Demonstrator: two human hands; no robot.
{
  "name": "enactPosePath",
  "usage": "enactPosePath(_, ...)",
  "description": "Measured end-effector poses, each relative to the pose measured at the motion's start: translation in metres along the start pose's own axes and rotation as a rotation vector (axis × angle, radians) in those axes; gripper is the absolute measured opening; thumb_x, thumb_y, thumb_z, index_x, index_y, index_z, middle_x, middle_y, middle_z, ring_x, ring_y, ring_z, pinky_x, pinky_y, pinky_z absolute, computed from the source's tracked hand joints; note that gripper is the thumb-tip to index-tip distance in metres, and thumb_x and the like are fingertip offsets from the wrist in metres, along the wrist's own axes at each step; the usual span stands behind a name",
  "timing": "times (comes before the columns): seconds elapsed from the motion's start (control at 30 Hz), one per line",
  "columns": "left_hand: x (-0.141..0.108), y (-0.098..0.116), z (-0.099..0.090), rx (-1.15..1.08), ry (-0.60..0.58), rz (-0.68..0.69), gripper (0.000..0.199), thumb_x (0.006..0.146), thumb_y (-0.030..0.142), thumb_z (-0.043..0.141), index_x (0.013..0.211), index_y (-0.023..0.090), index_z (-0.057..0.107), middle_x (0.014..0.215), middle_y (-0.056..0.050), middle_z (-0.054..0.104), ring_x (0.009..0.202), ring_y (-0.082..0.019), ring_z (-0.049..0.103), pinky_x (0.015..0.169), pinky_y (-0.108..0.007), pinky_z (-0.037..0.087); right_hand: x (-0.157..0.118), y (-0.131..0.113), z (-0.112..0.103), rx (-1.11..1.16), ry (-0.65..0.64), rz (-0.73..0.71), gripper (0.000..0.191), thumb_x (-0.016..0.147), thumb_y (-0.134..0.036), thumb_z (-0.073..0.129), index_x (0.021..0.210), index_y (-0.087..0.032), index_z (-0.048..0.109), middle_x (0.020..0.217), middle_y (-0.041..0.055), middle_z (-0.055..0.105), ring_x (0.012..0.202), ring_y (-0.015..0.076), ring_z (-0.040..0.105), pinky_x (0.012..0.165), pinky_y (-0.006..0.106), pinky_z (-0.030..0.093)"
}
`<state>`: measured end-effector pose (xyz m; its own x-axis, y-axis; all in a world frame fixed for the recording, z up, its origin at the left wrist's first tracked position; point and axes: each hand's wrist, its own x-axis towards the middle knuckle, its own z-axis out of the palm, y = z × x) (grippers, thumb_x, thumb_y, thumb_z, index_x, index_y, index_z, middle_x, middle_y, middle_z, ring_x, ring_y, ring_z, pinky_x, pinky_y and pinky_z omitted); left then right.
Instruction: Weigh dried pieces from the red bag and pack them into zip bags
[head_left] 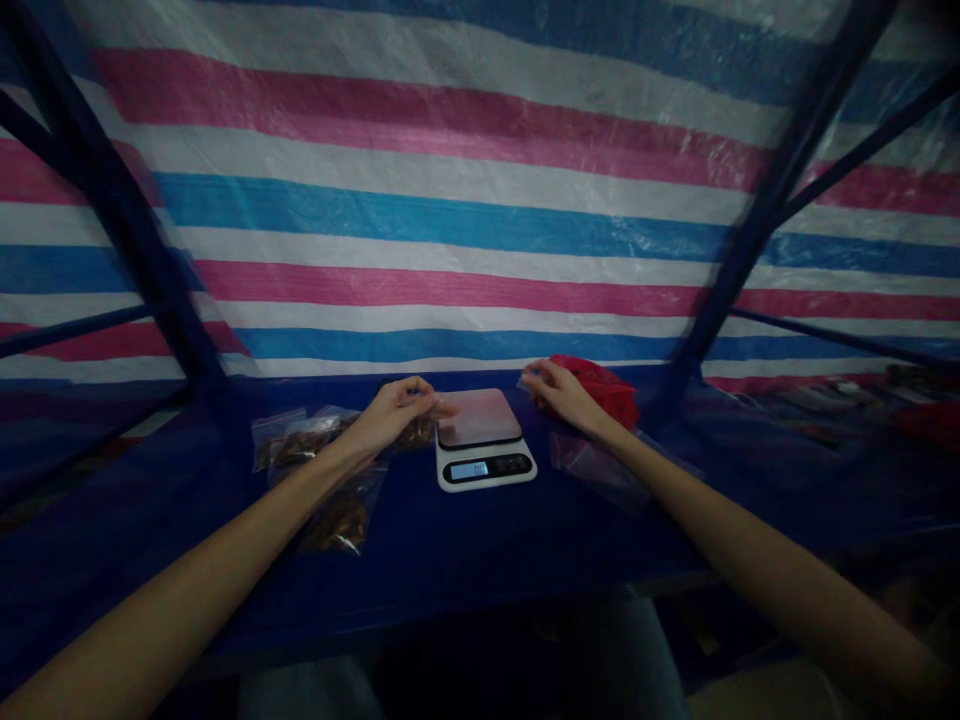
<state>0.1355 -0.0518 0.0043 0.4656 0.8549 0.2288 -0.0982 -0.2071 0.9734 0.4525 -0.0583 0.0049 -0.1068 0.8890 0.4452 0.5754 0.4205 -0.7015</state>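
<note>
A small white scale (487, 471) with a lit display and a pinkish square plate stands mid-table. My left hand (409, 405) is at the plate's left edge, its fingers pressed together; anything between them is too blurred to name. Beside it on the left lie clear zip bags with brown pieces (341, 520). To the right of the scale, my right hand (559, 390) has thumb and fingers closed on a bit of clear plastic, in front of a red bag (607, 392). Flat clear bags (600, 468) lie under the right wrist.
The blue table (465, 560) has its front edge close to my legs. Blue metal posts (720, 270) rise at both sides. A striped plastic sheet (450, 230) hangs behind. More items lie blurred at the far right.
</note>
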Motion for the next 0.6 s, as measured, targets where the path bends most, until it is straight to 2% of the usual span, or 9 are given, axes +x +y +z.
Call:
enactPosePath(0.1,-0.001,-0.001,-0.003,-0.013,0.131,-0.050,0.036,0.074,0.043,0.087,0.082,0.016,0.065,0.089,-0.016,0.079,0.078,-0.025,0.077,0.067,-0.032,0.058,-0.016,0.015,-0.002,-0.049,-0.049,0.095,0.052,0.084,-0.056,0.074,0.112,-0.019,0.051,0.078,0.0020,0.065,0.066,0.0211,0.063,0.061,0.034,0.048)
enactPosePath(0.17,-0.001,0.003,-0.005,-0.065,0.210,-0.045,0.033,0.074,0.041,0.088,0.083,0.015,0.069,0.085,-0.015,0.079,0.077,-0.025,0.077,0.066,-0.032,0.059,-0.022,0.013,-0.002,-0.150,-0.029,0.043,0.055,0.080,-0.054,0.078,0.112,-0.018,0.051,0.090,0.0070,0.068,0.078,0.0245,0.066,0.070,0.038,0.051)
enactPosePath(0.23,0.001,0.012,-0.005,-0.099,0.212,-0.019,0.032,0.077,0.043,0.085,0.085,0.015,0.070,0.083,-0.014,0.078,0.075,-0.023,0.075,0.064,-0.031,0.059,-0.022,-0.001,0.001,-0.209,0.042,-0.063,0.055,0.080,-0.052,0.079,0.115,-0.018,0.054,0.109,0.0141,0.068,0.098,0.0294,0.066,0.084,0.044,0.051)
enactPosePath(0.3,0.005,0.025,0.000,-0.113,0.162,0.029,0.033,0.081,0.047,0.080,0.084,0.015,0.069,0.081,-0.011,0.076,0.068,-0.019,0.072,0.059,-0.028,0.056,-0.018,-0.025,0.010,-0.174,0.105,-0.153,0.047,0.088,-0.052,0.072,0.117,-0.018,0.057,0.120,0.0153,0.065,0.109,0.0299,0.062,0.093,0.046,0.048)
enactPosePath(0.37,0.012,0.037,0.012,-0.132,0.117,0.082,0.035,0.084,0.049,0.077,0.080,0.016,0.067,0.077,-0.006,0.071,0.061,-0.015,0.066,0.054,-0.025,0.052,-0.013,-0.054,0.026,-0.052,0.071,-0.168,0.035,0.099,-0.052,0.057,0.109,-0.019,0.060,0.107,0.0099,0.068,0.099,0.0243,0.063,0.088,0.040,0.049)
enactPosePath(0.43,0.020,0.042,0.029,-0.118,0.127,0.137,0.036,0.083,0.050,0.077,0.077,0.017,0.065,0.070,-0.001,0.064,0.057,-0.012,0.059,0.052,-0.023,0.047,-0.007,-0.079,0.043,0.136,-0.028,-0.158,0.038,0.101,-0.054,0.050,0.093,-0.019,0.061,0.088,0.0046,0.067,0.084,0.0199,0.062,0.077,0.034,0.048)
enactPosePath(0.47,0.024,0.041,0.038,-0.104,0.156,0.164,0.036,0.081,0.049,0.079,0.075,0.016,0.066,0.068,0.000,0.061,0.057,-0.011,0.056,0.052,-0.022,0.045,-0.005,-0.087,0.052,0.220,-0.022,-0.156,0.039,0.100,-0.054,0.051,0.086,-0.019,0.060,0.080,0.0027,0.063,0.077,0.0182,0.060,0.072,0.031,0.047)
enactPosePath(0.53,0.029,0.035,0.054,-0.110,0.223,0.180,0.037,0.077,0.050,0.082,0.075,0.015,0.068,0.067,0.001,0.061,0.060,-0.011,0.055,0.055,-0.022,0.044,-0.002,-0.094,0.065,0.361,0.035,-0.138,0.040,0.097,-0.054,0.054,0.077,-0.020,0.056,0.071,-0.0004,0.055,0.067,0.0158,0.053,0.062,0.028,0.043)
enactPosePath(0.6,0.030,0.026,0.065,-0.150,0.286,0.164,0.038,0.071,0.049,0.086,0.080,0.015,0.071,0.071,0.000,0.065,0.063,-0.012,0.057,0.058,-0.023,0.046,-0.003,-0.089,0.072,0.452,0.108,-0.113,0.040,0.094,-0.054,0.057,0.073,-0.021,0.052,0.067,-0.0018,0.049,0.063,0.0147,0.047,0.058,0.027,0.039)
